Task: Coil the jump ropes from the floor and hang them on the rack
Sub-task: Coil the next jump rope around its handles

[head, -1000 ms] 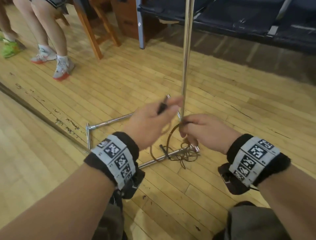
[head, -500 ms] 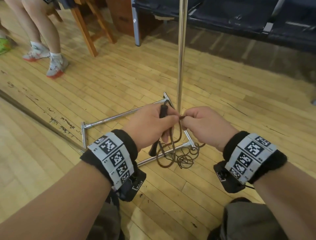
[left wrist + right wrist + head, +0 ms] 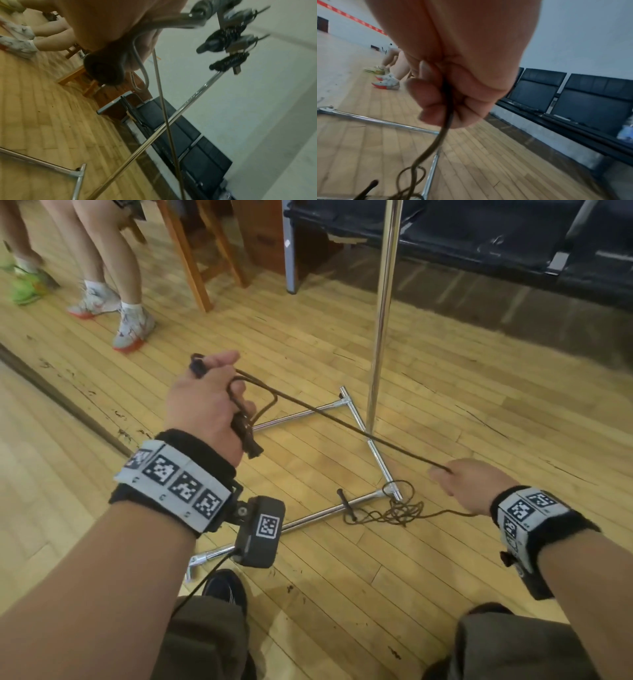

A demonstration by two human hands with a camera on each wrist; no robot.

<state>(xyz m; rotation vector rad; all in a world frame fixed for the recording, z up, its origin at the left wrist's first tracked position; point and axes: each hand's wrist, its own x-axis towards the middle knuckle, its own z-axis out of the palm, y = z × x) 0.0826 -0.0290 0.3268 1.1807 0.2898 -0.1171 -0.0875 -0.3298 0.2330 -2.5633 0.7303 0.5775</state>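
A brown jump rope (image 3: 342, 422) runs taut between my hands in the head view. My left hand (image 3: 236, 392) grips one dark handle (image 3: 197, 368) together with a loop of rope, raised at the left. My right hand (image 3: 442, 472) pinches the rope lower right, fingers (image 3: 433, 97) curled round it. From there the rope (image 3: 436, 142) drops to a tangle (image 3: 400, 510) on the floor by the corner of the rack base (image 3: 376, 453), where the other handle (image 3: 344, 501) lies. The chrome rack pole (image 3: 380, 320) rises just behind the rope. Dark bundles (image 3: 228, 39) hang at the rack top.
Two people's legs and sneakers (image 3: 133, 330) stand at the back left beside wooden furniture legs (image 3: 191, 268). A row of dark seats (image 3: 479, 234) lines the wall behind the rack. My knees (image 3: 513, 645) and a shoe (image 3: 222, 587) are at the bottom, on wooden floor.
My hands have drawn apart: the left went up and left with the handle and loop, the right slid down to the right along the rope, pulling it taut.
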